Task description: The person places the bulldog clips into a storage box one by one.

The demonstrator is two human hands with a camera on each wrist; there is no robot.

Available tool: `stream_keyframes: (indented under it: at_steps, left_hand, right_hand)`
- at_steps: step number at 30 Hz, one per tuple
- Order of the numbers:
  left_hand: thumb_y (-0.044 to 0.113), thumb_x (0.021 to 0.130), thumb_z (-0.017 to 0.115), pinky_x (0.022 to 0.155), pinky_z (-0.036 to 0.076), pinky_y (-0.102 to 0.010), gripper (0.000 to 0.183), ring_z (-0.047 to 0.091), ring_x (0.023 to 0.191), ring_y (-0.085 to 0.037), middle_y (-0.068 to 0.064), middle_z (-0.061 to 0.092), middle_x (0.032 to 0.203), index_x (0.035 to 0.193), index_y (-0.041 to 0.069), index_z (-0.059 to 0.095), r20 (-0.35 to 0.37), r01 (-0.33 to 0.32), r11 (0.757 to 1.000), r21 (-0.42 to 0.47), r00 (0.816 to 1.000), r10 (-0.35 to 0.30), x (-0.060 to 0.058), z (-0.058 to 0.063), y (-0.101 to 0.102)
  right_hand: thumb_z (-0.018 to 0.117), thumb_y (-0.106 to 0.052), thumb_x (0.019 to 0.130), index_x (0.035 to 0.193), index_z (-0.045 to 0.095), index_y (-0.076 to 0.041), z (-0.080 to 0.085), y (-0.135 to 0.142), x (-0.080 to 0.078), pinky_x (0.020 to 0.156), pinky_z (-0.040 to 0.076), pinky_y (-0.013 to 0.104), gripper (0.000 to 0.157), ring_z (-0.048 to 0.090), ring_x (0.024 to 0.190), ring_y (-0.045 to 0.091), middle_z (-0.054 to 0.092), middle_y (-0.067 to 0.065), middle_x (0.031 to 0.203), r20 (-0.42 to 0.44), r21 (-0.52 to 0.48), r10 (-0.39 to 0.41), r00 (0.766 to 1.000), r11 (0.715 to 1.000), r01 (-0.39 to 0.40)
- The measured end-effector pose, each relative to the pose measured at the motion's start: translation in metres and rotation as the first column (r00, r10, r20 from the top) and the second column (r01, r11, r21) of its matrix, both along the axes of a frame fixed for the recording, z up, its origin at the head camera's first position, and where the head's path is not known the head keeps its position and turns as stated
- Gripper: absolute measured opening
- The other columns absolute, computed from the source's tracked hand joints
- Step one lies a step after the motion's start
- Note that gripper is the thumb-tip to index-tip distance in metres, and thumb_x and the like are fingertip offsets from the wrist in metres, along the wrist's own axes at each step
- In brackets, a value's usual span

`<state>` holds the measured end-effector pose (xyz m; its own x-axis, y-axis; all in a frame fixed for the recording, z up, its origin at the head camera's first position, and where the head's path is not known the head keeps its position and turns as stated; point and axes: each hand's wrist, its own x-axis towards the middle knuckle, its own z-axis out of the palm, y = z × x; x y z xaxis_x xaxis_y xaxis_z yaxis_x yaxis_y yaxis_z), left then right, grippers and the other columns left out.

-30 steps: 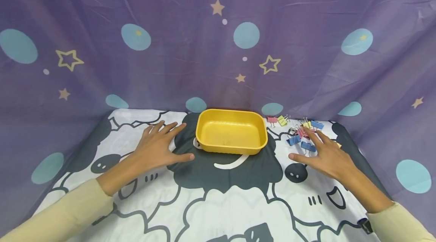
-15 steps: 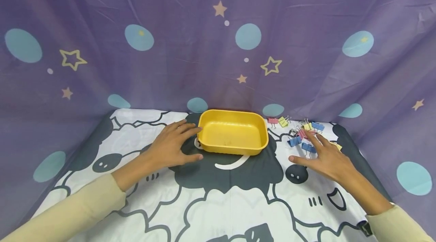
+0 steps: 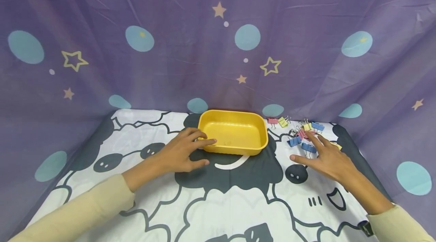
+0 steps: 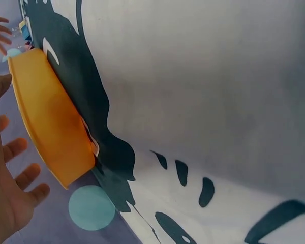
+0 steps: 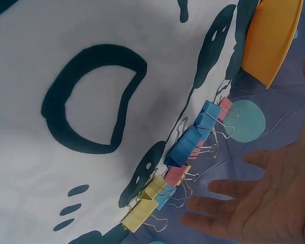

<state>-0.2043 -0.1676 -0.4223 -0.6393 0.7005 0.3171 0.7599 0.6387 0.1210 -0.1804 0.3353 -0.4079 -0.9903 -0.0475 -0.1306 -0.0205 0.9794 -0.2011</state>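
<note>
The left hand (image 3: 182, 154), spread and unloaded, is at the left end of the yellow tray (image 3: 235, 151), far centre; the right hand (image 3: 329, 159), likewise, is near the binder clips (image 3: 294, 141), far right. Overlapping clips could snag and drag neighbours; a left-hand nudge could shift the tray.

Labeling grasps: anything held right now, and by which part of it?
Nothing is held: the left hand is at the yellow tray, the right hand near the binder clips, neither gripping.
</note>
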Motion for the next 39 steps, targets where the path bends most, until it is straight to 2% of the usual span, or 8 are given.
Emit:
stream_keyframes:
  at_steps: [5,12,19,26,32,35,39]
  left_hand:
    - [0.048,0.098,0.084,0.103,0.058,-0.056,0.053,0.061,0.127,-0.032,-0.009,0.071,0.138,0.148,0.03,0.076,0.005,0.048,0.998,0.045,0.999,-0.048,-0.001,-0.003,0.006]
    - [0.049,0.1,0.083,0.095,0.058,-0.047,0.048,0.061,0.12,-0.026,-0.006,0.07,0.135,0.145,0.033,0.078,0.021,0.047,0.998,0.039,0.999,-0.048,0.0,-0.008,0.009]
    - [0.045,0.102,0.081,0.096,0.054,-0.046,0.04,0.06,0.113,-0.024,-0.001,0.073,0.125,0.141,0.035,0.08,-0.058,0.055,0.998,0.03,0.997,-0.053,-0.004,-0.011,0.011]
    - [0.037,0.102,0.081,0.091,0.055,-0.044,0.037,0.061,0.111,-0.024,-0.001,0.073,0.122,0.139,0.035,0.081,-0.047,0.057,0.996,0.064,0.997,-0.054,-0.007,-0.01,0.013]
    - [0.023,0.1,0.082,0.091,0.056,-0.043,0.038,0.062,0.106,-0.024,0.001,0.074,0.117,0.136,0.036,0.083,-0.096,0.069,0.996,0.052,0.993,-0.064,-0.009,-0.01,0.014]
    - [0.017,0.097,0.083,0.089,0.056,-0.041,0.042,0.062,0.102,-0.023,0.001,0.074,0.115,0.135,0.036,0.083,-0.131,0.08,0.996,0.027,0.988,-0.076,-0.011,-0.009,0.014]
    - [0.016,0.097,0.083,0.087,0.055,-0.04,0.041,0.061,0.097,-0.022,0.002,0.074,0.113,0.134,0.034,0.084,-0.156,0.089,0.996,0.001,0.984,-0.088,-0.012,-0.008,0.015]
  right_hand:
    - [0.057,-0.093,0.092,0.183,0.015,-0.021,-0.003,0.003,-0.001,0.103,0.04,0.095,0.123,0.038,0.149,0.079,0.027,0.043,0.176,0.012,0.003,0.001,1.0,1.0,-0.001]
    - [0.06,-0.093,0.091,0.182,0.018,-0.017,-0.007,0.007,-0.002,0.102,0.043,0.093,0.126,0.04,0.148,0.079,0.028,0.045,0.174,0.018,-0.004,0.0,1.0,1.0,0.0]
    - [0.062,-0.092,0.091,0.181,0.022,-0.015,-0.009,0.017,-0.003,0.102,0.041,0.095,0.125,0.037,0.149,0.08,0.028,0.045,0.174,0.005,-0.004,-0.003,1.0,1.0,0.003]
    - [0.062,-0.091,0.092,0.18,0.025,-0.014,-0.011,0.028,-0.006,0.099,0.044,0.094,0.122,0.039,0.149,0.078,0.033,0.048,0.17,0.012,-0.016,-0.007,1.0,1.0,0.007]
    - [0.059,-0.087,0.097,0.176,0.033,-0.008,-0.013,0.034,-0.008,0.105,0.04,0.094,0.116,0.039,0.149,0.077,0.036,0.048,0.168,0.014,-0.024,0.003,1.0,1.0,-0.002]
    - [0.065,-0.082,0.097,0.173,0.037,-0.003,-0.014,0.036,-0.01,0.107,0.041,0.091,0.113,0.042,0.147,0.076,0.042,0.048,0.164,-0.004,-0.045,0.032,0.999,0.998,-0.032]
    - [0.077,-0.072,0.094,0.17,0.039,0.003,-0.014,0.039,-0.013,0.109,0.043,0.087,0.113,0.046,0.144,0.074,0.051,0.049,0.157,-0.022,-0.079,0.064,0.998,0.995,-0.065]
